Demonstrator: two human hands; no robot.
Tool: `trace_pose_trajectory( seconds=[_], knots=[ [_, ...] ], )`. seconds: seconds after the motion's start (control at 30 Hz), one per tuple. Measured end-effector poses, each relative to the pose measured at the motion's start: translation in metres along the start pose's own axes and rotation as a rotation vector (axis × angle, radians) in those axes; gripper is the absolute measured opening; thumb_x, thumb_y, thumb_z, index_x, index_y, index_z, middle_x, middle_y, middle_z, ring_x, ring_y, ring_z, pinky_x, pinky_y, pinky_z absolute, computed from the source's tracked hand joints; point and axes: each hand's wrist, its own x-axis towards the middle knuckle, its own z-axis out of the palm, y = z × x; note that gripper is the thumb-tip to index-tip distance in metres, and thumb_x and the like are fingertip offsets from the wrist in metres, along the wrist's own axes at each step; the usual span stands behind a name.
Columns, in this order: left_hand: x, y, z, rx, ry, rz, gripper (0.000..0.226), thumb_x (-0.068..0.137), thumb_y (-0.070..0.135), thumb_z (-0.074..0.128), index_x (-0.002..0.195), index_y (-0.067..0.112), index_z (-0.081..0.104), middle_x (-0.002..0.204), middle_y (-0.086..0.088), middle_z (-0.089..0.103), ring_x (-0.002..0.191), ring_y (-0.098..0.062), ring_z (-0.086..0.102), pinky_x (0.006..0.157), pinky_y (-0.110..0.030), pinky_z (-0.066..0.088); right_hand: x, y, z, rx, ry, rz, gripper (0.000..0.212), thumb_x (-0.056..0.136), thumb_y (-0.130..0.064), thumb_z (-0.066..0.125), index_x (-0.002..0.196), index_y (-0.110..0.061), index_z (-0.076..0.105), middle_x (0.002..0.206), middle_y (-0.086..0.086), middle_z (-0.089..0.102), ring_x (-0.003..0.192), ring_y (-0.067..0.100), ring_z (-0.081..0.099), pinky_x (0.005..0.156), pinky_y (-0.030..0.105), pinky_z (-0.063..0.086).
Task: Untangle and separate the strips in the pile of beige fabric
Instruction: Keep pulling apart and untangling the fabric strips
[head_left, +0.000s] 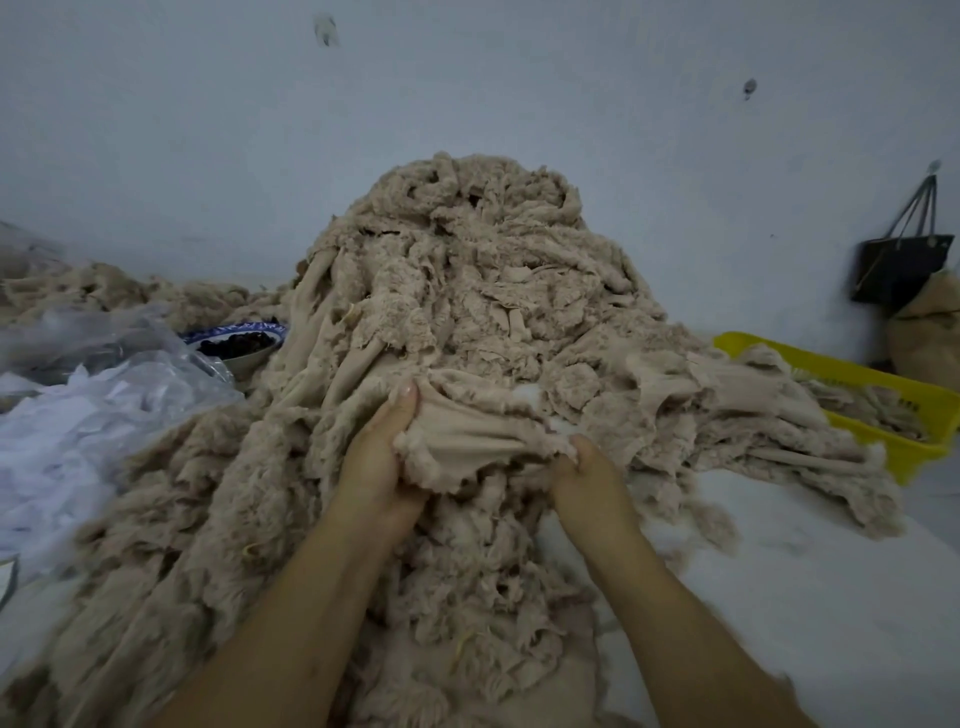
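A tall pile of tangled beige fabric strips (467, 270) with fuzzy frayed edges rises against the wall and spills toward me. At its foot, both hands hold one bunched beige strip (467, 436) stretched between them. My left hand (376, 457) grips its left end with the thumb pressed on top. My right hand (592, 473) clutches the right end, fingers curled into the cloth. More loose strips lie under my forearms.
A yellow plastic basket (883, 379) with beige strips stands at the right. A blue-rimmed bowl (239, 343) of dark items sits left of the pile, beside clear plastic bags (104, 332) and white fabric (67, 431). A dark bag (893, 265) hangs on the wall.
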Motion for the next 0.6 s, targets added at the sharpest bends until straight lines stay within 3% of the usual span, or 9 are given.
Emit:
trace_pose_trajectory(
  seconds=[0.1,0.17,0.23,0.37,0.43,0.5,0.53,0.6],
  knots=[
    [0.002,0.0,0.0,-0.098,0.017,-0.017,0.04,0.091,0.035,0.061,0.122,0.01,0.064,0.115,-0.014,0.072,0.101,-0.025,0.071,0.074,-0.038,0.062,0.0,-0.002,-0.002,0.234,0.104,0.1,0.036,0.105,-0.019,0.039,0.14,-0.022,0.049,0.089,-0.001,0.057,0.054,0.007,0.043,0.053,0.02,0.036],
    [0.005,0.002,-0.002,-0.176,0.046,-0.009,0.04,0.096,0.036,0.056,0.122,0.007,0.063,0.115,-0.016,0.072,0.101,-0.027,0.071,0.072,-0.037,0.061,-0.003,-0.002,-0.002,0.256,0.133,0.066,0.015,0.104,-0.019,0.043,0.11,-0.025,0.056,0.08,0.005,0.053,0.055,0.01,0.04,0.052,0.022,0.033],
    [0.008,0.003,-0.005,-0.214,0.051,-0.009,0.045,0.099,0.039,0.05,0.124,0.004,0.061,0.117,-0.019,0.07,0.103,-0.028,0.071,0.073,-0.037,0.061,-0.006,-0.001,0.0,0.249,0.175,-0.019,0.017,0.102,-0.019,0.048,0.086,-0.023,0.05,0.072,0.008,0.045,0.052,0.009,0.031,0.047,0.021,0.029],
    [0.011,0.001,-0.009,-0.203,0.038,-0.092,0.042,0.097,0.041,0.052,0.122,0.009,0.065,0.115,-0.016,0.071,0.1,-0.029,0.072,0.07,-0.041,0.061,-0.008,-0.009,0.0,0.325,0.237,-0.101,0.019,0.101,-0.025,0.05,0.083,-0.029,0.054,0.062,-0.011,0.046,0.046,0.004,0.032,0.05,0.027,0.031],
    [0.01,0.0,-0.009,-0.184,0.032,-0.15,0.038,0.097,0.041,0.054,0.114,0.011,0.07,0.111,-0.016,0.073,0.094,-0.031,0.073,0.067,-0.046,0.062,-0.01,-0.015,-0.002,0.435,0.102,-0.044,0.029,0.102,-0.022,0.046,0.081,-0.033,0.062,0.061,-0.013,0.052,0.056,0.008,0.045,0.055,0.041,0.041],
    [0.01,0.0,-0.009,-0.142,0.01,-0.157,0.038,0.099,0.042,0.052,0.116,0.013,0.069,0.112,-0.015,0.073,0.095,-0.032,0.072,0.068,-0.048,0.061,-0.014,-0.017,-0.001,0.519,-0.116,0.03,0.047,0.1,-0.02,0.044,0.06,-0.031,0.066,0.059,-0.001,0.057,0.063,0.023,0.051,0.063,0.045,0.045],
    [0.009,-0.001,-0.009,-0.095,-0.01,-0.137,0.039,0.1,0.041,0.05,0.121,0.013,0.067,0.114,-0.015,0.072,0.099,-0.032,0.072,0.072,-0.048,0.061,-0.016,-0.018,0.0,0.512,-0.2,0.05,0.051,0.099,-0.028,0.045,0.052,-0.029,0.065,0.057,0.003,0.058,0.062,0.026,0.054,0.066,0.041,0.047],
    [0.006,-0.003,-0.007,0.028,-0.061,-0.083,0.04,0.1,0.037,0.051,0.127,0.009,0.063,0.117,-0.017,0.07,0.107,-0.032,0.069,0.083,-0.047,0.059,-0.017,-0.018,0.004,0.457,-0.301,0.034,0.053,0.096,-0.057,0.043,0.066,-0.027,0.075,0.069,0.008,0.067,0.071,0.027,0.065,0.074,0.038,0.054]
  ],
)
